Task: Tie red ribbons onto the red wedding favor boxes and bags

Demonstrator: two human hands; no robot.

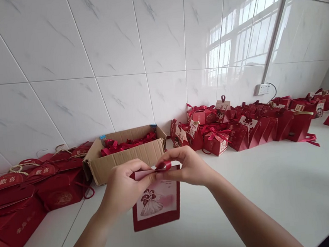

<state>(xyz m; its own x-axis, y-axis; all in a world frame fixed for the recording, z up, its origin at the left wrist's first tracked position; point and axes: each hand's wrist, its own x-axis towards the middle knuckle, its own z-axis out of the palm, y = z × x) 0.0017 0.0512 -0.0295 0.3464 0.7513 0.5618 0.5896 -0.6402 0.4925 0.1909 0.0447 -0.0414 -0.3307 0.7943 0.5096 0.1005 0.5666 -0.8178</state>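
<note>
Between my two hands hangs a red gift box (157, 205) with a pale front panel that shows a drawn couple in wedding clothes. My left hand (129, 185) pinches its top edge from the left, fingers closed. From the right, my right hand (183, 166) is closed at the top of the box, with a loop of red ribbon (166, 165) between its fingers. The fingertips of both hands meet at the middle of the top edge, and they partly hide the ribbon there. The box is held above the white table.
Behind my hands stands an open cardboard box (127, 160) filled with red ribbons (125, 144). Larger red boxes with rope handles (62, 189) line the left. Many small red gift boxes (217, 141) crowd along the tiled wall to the right, below a power socket (262, 89).
</note>
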